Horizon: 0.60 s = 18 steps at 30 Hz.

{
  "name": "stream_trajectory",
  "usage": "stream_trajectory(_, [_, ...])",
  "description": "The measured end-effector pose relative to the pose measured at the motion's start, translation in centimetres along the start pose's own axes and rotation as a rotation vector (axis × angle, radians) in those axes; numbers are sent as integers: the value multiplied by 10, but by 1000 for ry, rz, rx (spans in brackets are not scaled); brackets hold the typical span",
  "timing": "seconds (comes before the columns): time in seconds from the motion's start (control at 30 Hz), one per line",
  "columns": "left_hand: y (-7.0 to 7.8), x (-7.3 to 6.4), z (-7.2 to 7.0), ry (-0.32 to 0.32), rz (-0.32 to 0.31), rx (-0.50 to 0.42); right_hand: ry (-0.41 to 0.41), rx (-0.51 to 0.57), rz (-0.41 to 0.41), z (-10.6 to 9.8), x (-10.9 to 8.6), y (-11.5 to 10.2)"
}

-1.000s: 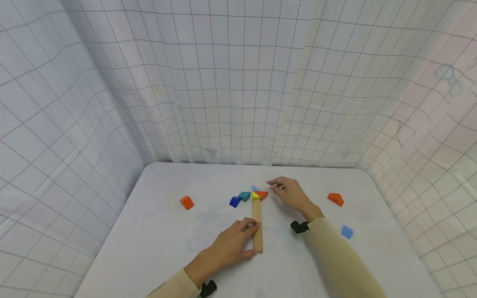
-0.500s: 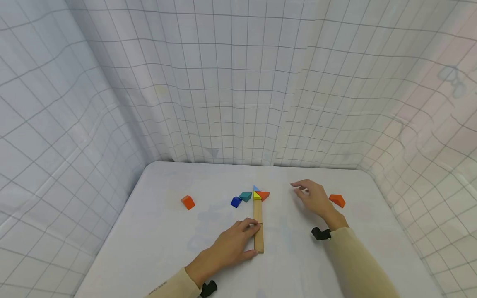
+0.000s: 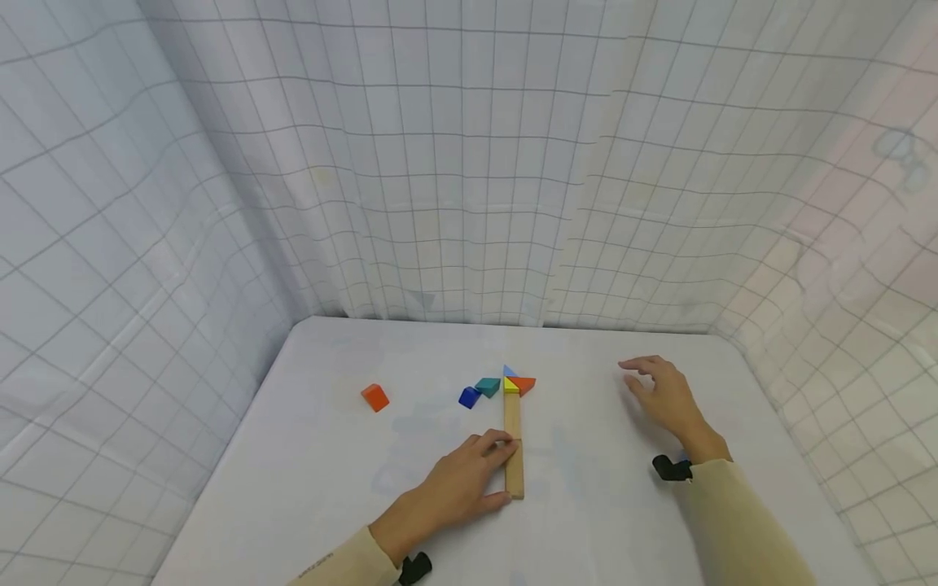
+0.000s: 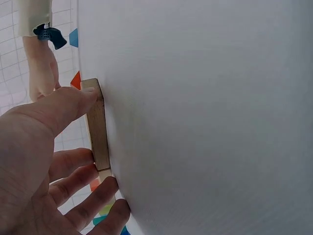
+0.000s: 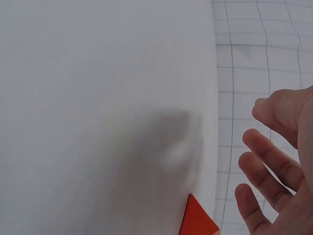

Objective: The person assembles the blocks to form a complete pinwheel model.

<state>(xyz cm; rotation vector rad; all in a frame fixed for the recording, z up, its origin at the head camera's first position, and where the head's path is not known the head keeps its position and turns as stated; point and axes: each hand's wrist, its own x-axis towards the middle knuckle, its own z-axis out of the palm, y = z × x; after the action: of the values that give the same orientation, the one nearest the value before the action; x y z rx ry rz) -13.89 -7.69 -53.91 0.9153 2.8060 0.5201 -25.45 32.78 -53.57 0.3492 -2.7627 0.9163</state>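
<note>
- The near wooden block is gripped end to end by the left hand, presumably so that it stays aligned with the far wooden block.
- A yellow triangle is set at the row's far tip, seemingly as its cap.
- The right hand is held loosely spread above the table, nothing grasped, an orange block nearby.

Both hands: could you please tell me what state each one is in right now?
Left hand: open, touching the nearer wooden block.
Right hand: open, fingers loosely curved, holding nothing.
</note>
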Motion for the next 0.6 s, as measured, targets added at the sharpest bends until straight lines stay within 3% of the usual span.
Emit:
stream_trajectory(0.37, [1, 2, 1, -10, -11, 11, 58, -19, 49, -24, -14, 28])
stream_trajectory(0.6, [3, 1, -1, -15, -12, 5, 20, -36, 112, -31, -21, 46])
